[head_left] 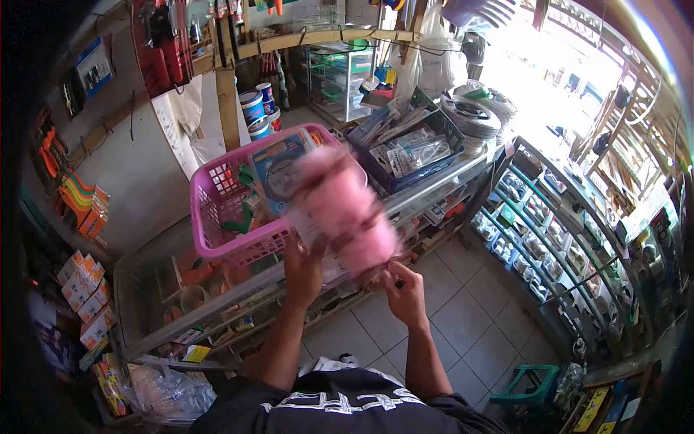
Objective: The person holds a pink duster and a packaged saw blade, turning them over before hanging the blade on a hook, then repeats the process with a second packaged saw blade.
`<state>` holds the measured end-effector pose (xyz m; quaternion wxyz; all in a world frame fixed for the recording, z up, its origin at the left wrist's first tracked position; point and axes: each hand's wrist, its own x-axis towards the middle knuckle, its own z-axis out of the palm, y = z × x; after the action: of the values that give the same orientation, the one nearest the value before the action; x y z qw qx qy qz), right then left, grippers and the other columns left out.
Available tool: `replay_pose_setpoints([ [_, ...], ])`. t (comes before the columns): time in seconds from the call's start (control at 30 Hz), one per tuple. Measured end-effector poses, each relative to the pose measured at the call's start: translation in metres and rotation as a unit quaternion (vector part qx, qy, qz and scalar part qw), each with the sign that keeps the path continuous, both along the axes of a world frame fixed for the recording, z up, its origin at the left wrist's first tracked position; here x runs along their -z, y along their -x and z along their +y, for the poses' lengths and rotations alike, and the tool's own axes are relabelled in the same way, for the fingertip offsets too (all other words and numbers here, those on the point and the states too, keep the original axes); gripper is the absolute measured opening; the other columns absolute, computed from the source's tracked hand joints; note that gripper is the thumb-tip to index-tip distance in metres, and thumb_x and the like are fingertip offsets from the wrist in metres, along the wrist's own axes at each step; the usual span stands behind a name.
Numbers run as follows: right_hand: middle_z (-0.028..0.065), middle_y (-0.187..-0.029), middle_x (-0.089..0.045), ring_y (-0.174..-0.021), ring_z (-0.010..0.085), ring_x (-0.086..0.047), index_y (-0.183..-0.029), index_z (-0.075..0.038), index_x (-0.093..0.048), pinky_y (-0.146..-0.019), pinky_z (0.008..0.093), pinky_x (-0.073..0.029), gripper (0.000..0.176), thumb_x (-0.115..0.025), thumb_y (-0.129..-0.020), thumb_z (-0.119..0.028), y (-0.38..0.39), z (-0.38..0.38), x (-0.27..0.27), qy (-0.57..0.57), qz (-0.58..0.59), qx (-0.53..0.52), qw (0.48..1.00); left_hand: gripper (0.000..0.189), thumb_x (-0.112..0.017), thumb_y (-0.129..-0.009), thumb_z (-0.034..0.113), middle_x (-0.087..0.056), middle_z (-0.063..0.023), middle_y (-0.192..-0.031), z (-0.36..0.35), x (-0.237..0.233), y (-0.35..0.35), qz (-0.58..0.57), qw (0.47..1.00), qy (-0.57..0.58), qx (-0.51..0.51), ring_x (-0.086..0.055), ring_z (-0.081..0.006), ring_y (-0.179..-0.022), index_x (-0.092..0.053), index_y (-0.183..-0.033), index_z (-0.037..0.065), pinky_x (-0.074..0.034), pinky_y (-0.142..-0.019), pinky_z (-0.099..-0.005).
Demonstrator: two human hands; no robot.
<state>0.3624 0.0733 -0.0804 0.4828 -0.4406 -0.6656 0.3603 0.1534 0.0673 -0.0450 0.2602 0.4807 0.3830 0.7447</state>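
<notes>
A fluffy pink duster [347,206] with darker brownish bands is smeared by motion in front of me, slanting over the pink basket's right side. My right hand [405,289] is closed round its lower end, where the handle is mostly hidden by my fingers. Just left of the duster, my left hand [303,271] is raised with its fingers round a pale flat packet [305,226], partly covered and blurred. Behind it, a blue-and-white package [280,173] with a round picture stands upright in the pink plastic basket [238,249], among green-handled items.
The basket stands on a glass display counter [210,311]. A dark blue crate [405,181] of packaged goods sits to its right, beside coils of cable [470,119]. Another glass display case [535,231] stands at right. A green stool [526,383] is on the tiled floor [463,311].
</notes>
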Motion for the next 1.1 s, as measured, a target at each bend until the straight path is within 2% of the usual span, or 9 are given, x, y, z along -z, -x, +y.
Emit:
replay_pose_setpoints([
  [0.07, 0.0068, -0.065, -0.051, -0.061, 0.0106, -0.045, -0.094, 0.002, -0.063, -0.058, 0.0299, -0.043, 0.015, -0.069, -0.093, -0.011, 0.005, -0.007, -0.013, -0.016, -0.005, 0.027, 1.000, 0.044, -0.070, -0.099, 0.019, -0.062, -0.0099, -0.129, -0.005, 0.000, 0.012, -0.061, 0.997, 0.043, 0.015, -0.059, -0.0195, -0.116, -0.053, -0.134, -0.001, -0.046, -0.100, -0.0343],
  [0.17, 0.0081, -0.069, -0.055, -0.064, 0.0102, -0.049, -0.097, 0.002, -0.064, -0.060, 0.0303, -0.045, 0.015, -0.069, -0.094, -0.012, 0.001, -0.013, -0.015, 0.003, -0.086, -0.097, 0.992, 0.043, -0.064, -0.101, 0.012, -0.060, -0.0107, -0.134, -0.011, 0.039, 0.043, 0.003, 1.000, 0.000, -0.020, -0.058, -0.0200, -0.120, -0.049, -0.139, -0.001, -0.045, -0.103, -0.0341],
  [0.27, 0.0101, -0.073, -0.056, -0.067, 0.0110, -0.050, -0.097, 0.002, -0.064, -0.064, 0.0309, -0.047, 0.017, -0.070, -0.094, -0.013, 0.010, -0.024, -0.012, 0.047, -0.083, -0.011, 0.995, 0.047, -0.063, -0.100, 0.009, -0.058, -0.0115, -0.136, -0.022, 0.011, 0.047, -0.070, 0.997, 0.013, -0.041, -0.056, -0.0209, -0.122, -0.044, -0.142, -0.001, -0.042, -0.106, -0.0347],
  [0.47, 0.0056, -0.076, -0.058, -0.072, 0.0103, -0.050, -0.099, 0.003, -0.066, -0.067, 0.0304, -0.048, 0.019, -0.070, -0.095, -0.015, 0.039, -0.055, 0.003, 0.073, -0.067, -0.093, 0.991, 0.049, -0.062, -0.100, 0.004, -0.056, -0.0117, -0.138, -0.060, 0.036, 0.099, -0.108, 0.993, 0.043, -0.019, -0.055, -0.0208, -0.126, -0.041, -0.144, -0.001, -0.040, -0.109, -0.0357],
  [0.6, 0.0004, -0.074, -0.054, -0.071, 0.0073, -0.047, -0.096, 0.003, -0.065, -0.063, 0.0278, -0.044, 0.015, -0.068, -0.095, -0.011, 0.063, -0.084, -0.003, 0.074, -0.033, -0.046, 0.996, 0.056, -0.066, -0.100, 0.012, -0.053, -0.0105, -0.143, -0.088, 0.001, 0.102, -0.126, 0.991, 0.003, -0.036, -0.051, -0.0215, -0.129, -0.040, -0.148, 0.001, -0.038, -0.112, -0.0384],
  [0.77, -0.0016, -0.076, -0.055, -0.070, 0.0063, -0.048, -0.096, 0.005, -0.064, -0.061, 0.0269, -0.043, 0.015, -0.068, -0.096, -0.010, 0.070, -0.110, 0.001, 0.048, -0.061, -0.104, 0.992, 0.057, -0.062, -0.101, 0.009, -0.055, -0.0130, -0.139, -0.108, 0.029, 0.125, -0.057, 0.996, 0.036, -0.054, -0.051, -0.0237, -0.130, -0.035, -0.151, 0.000, -0.037, -0.112, -0.0374],
  [0.9, -0.0007, -0.073, -0.054, -0.068, 0.0070, -0.047, -0.094, 0.003, -0.064, -0.061, 0.0271, -0.042, 0.014, -0.066, -0.096, -0.011, 0.083, -0.135, -0.010, 0.063, -0.059, -0.016, 0.996, 0.059, -0.064, -0.101, 0.014, -0.053, -0.0133, -0.141, -0.131, 0.013, 0.120, -0.115, 0.993, 0.025, -0.022, -0.051, -0.0229, -0.130, -0.036, -0.151, 0.000, -0.038, -0.112, -0.0378],
  [1.0, 0.0008, -0.071, -0.055, -0.066, 0.0078, -0.047, -0.094, 0.002, -0.064, -0.060, 0.0281, -0.042, 0.017, -0.067, -0.096, -0.014, 0.085, -0.147, -0.003, 0.049, -0.072, -0.125, 0.988, 0.066, -0.066, -0.102, 0.021, -0.049, -0.0128, -0.145, -0.148, 0.022, 0.137, -0.082, 0.995, 0.053, -0.035, -0.051, -0.0214, -0.129, -0.031, -0.155, 0.002, -0.043, -0.110, -0.0394],
  [1.1, 0.0011, -0.070, -0.054, -0.067, 0.0079, -0.048, -0.093, 0.002, -0.064, -0.060, 0.0289, -0.042, 0.018, -0.067, -0.097, -0.016, 0.093, -0.158, -0.003, 0.043, -0.060, -0.064, 0.995, 0.068, -0.066, -0.102, 0.021, -0.049, -0.0126, -0.146, -0.174, 0.016, 0.142, -0.077, 0.995, 0.043, -0.045, -0.050, -0.0209, -0.131, -0.030, -0.156, 0.002, -0.044, -0.109, -0.0386],
])
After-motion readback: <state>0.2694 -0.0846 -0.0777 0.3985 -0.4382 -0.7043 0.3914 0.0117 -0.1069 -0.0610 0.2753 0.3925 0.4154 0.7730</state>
